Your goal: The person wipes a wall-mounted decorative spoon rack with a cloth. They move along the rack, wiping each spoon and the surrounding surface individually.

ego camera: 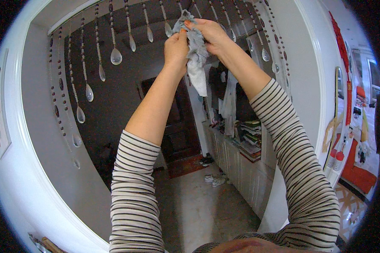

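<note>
Both my arms reach up toward a bead curtain whose strands of dark and clear beads end in clear teardrop pendants. A crumpled grey and white cloth is pinched between my hands, its paler end hanging down. My left hand grips the cloth from the left, thumb pointing up. From the right, my right hand holds its upper part, the thumb near the left one. Whether a strand or pendant lies inside the cloth is hidden. Other pendants hang close on both sides of my hands.
White trim frames the opening around the curtain. Beyond it are a dark door, a pale cabinet with stacked papers, and shoes on the floor. A red hanging ornament is on the right wall.
</note>
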### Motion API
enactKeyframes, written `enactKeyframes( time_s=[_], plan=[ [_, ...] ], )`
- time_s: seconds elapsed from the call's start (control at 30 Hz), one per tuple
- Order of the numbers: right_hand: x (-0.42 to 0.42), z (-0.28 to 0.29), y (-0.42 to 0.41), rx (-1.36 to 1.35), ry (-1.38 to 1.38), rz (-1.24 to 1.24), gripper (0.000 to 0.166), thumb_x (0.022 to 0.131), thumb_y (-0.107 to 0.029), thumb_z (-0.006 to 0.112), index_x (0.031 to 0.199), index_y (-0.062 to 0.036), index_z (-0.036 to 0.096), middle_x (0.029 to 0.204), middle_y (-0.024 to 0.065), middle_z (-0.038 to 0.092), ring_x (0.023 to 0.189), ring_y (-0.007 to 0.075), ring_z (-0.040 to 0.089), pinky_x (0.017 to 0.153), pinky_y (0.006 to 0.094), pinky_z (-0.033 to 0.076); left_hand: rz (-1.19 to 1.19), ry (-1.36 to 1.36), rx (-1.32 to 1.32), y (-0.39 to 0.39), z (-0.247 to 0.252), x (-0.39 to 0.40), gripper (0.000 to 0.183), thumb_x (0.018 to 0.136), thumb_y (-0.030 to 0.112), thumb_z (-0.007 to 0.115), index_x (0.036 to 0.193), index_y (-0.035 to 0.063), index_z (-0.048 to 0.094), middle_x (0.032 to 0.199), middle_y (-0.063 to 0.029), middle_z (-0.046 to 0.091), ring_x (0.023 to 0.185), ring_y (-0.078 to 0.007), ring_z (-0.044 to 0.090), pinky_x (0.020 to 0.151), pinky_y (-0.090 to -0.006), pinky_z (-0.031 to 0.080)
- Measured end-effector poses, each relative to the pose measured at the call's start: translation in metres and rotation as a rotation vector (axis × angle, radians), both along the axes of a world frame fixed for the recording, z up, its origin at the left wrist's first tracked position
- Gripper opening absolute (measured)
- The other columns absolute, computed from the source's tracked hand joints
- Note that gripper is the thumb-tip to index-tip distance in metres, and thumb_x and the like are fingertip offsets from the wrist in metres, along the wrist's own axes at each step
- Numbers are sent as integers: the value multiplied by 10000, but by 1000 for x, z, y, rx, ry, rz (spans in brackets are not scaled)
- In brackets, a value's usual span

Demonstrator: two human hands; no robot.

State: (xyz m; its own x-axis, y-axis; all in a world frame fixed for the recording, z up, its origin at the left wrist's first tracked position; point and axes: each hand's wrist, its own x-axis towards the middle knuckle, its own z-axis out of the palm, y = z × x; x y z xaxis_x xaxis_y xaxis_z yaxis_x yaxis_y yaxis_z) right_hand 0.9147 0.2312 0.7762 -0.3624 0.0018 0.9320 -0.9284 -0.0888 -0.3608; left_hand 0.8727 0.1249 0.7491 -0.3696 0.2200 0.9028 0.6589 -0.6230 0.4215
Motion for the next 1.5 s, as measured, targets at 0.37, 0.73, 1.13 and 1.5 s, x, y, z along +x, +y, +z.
enactKeyframes(
  time_s=[0.37, 0.73, 1.13, 1.5],
  plan=[
    [4, -16, -6, -225, -62, 34, 315, 825, -247, 690, 1021, -19, 597, 902, 49, 637, 803, 121, 602, 663, 270, 484, 215, 108, 54, 8, 3, -14, 319, 917, 249, 522, 758, -21, 577, 674, -67, 567, 625, -122, 490, 581, -298, 408],
    [-3, -16, -13, -231, -20, -322, 231, 895, -261, 585, 911, -34, 630, 839, 32, 638, 750, 119, 592, 650, 267, 466, 324, 114, 36, 2, -10, -4, 259, 883, 232, 581, 783, -7, 592, 699, -59, 590, 637, -119, 510, 592, -282, 418],
    [5, -104, 23, -168, -189, 394, 367, 971, -341, 380, 1130, -72, 573, 1075, 61, 632, 976, 210, 599, 884, 375, 466, 257, 63, -320, -31, -63, -19, 364, 813, 299, 701, 986, -11, 620, 707, 16, 573, 628, -66, 477, 557, -229, 381],
    [10, -177, 47, -176, -465, 359, 413, 953, -345, 399, 1155, -28, 572, 1060, 82, 640, 954, 217, 615, 868, 364, 486, 75, 42, -560, -77, -100, -42, 135, 863, 229, 646, 886, 110, 586, 769, 67, 550, 675, -23, 476, 598, -192, 385]
  ],
)
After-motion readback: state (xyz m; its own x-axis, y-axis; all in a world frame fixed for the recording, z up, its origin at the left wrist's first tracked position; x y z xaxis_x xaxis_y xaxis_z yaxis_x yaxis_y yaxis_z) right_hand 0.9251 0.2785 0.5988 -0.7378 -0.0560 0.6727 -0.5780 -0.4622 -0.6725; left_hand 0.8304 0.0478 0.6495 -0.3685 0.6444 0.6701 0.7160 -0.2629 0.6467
